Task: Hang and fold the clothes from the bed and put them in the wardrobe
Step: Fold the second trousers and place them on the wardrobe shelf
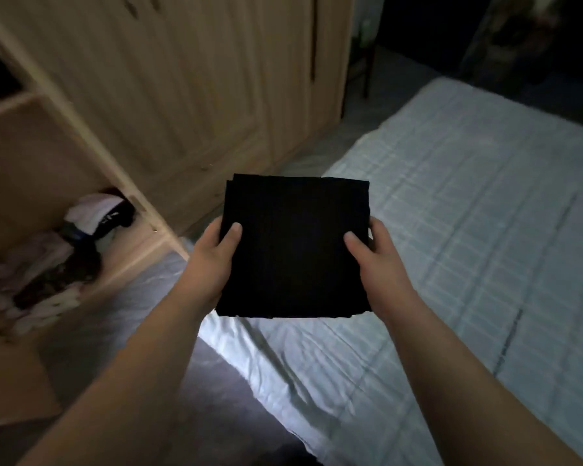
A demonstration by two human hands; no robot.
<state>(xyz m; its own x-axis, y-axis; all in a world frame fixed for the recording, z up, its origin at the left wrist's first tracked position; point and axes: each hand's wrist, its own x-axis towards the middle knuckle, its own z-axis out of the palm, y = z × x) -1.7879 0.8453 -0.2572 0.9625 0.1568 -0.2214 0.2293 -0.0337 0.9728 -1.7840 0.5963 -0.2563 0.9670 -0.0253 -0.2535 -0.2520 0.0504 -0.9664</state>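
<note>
A black garment (295,247), folded into a flat square, is held up in front of me above the corner of the bed (468,230). My left hand (212,264) grips its left edge with the thumb on top. Gripping the right edge the same way is my right hand (376,260). The wooden wardrobe (169,82) stands to the left, with an open compartment at the lower left that holds a heap of mixed clothes (64,257).
The bed carries a pale checked sheet. A narrow strip of floor (320,153) runs between bed and wardrobe. The closed wardrobe doors fill the upper middle. The room beyond the bed's far end is dark.
</note>
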